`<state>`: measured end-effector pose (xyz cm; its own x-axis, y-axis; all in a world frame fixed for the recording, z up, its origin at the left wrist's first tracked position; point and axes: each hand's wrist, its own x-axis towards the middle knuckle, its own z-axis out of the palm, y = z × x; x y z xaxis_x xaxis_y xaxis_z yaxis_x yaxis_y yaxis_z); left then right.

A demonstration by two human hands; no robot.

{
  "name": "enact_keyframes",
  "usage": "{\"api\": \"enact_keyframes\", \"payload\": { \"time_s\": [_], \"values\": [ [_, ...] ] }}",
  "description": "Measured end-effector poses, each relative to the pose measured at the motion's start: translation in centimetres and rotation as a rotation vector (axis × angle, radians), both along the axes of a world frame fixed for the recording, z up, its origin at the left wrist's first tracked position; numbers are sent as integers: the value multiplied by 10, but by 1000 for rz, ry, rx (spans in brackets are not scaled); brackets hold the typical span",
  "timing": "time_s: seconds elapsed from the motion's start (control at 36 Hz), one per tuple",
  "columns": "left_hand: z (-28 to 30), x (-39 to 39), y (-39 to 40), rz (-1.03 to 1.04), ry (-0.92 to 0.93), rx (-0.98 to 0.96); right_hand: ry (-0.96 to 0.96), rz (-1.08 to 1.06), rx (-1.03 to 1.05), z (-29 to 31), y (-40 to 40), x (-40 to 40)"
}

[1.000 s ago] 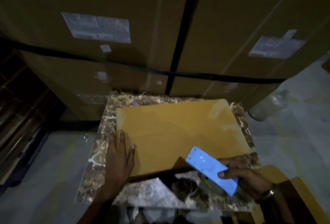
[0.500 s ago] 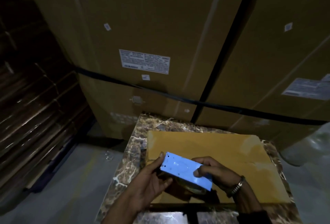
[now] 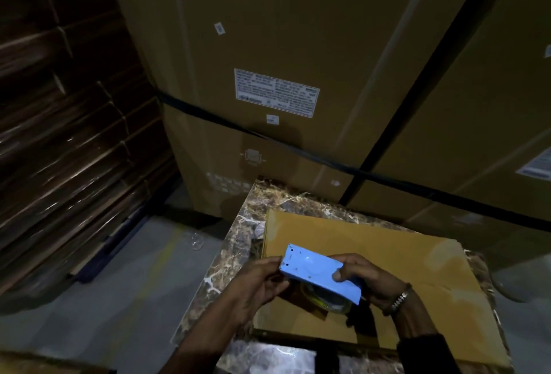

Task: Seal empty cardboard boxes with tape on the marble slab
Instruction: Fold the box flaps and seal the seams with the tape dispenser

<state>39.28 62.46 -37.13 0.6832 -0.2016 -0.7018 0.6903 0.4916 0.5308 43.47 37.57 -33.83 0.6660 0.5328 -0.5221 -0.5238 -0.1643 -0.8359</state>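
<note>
Right hand (image 3: pixel 368 278): fingers curled round the blue tape dispenser (image 3: pixel 320 272), gripping its 4 o'clock end.
Left hand (image 3: pixel 258 284): fingers pinch the dispenser's 9 o'clock end.
Tape roll (image 3: pixel 326 299): under the dispenser, partly hidden.
Flat cardboard box (image 3: pixel 372 254): lies on the marble slab (image 3: pixel 247 224), beneath both hands.
Large cartons (image 3: pixel 283 60): at 12 o'clock behind the slab, bound with black straps.

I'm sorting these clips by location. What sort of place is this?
Most likely a warehouse or packing area: tall strapped cartons with shipping labels, stacked flat cardboard at left, and a flat box on a marble slab being taped.
</note>
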Motion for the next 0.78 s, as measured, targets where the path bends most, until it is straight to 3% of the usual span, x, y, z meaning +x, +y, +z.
{"api": "enact_keyframes", "payload": {
  "time_s": [0.25,0.42,0.56,0.78],
  "values": [
    [-27,16,29,-93,-63,249,-129,218,-240,7,19,21],
    [-40,16,28,-13,-92,359,-194,304,-381,11,34,32],
    [-40,7,42,189,-119,360,-318,297,-437,17,20,35],
    [-35,14,34,227,-189,435,-504,258,-617,6,25,45]
  ]
}}
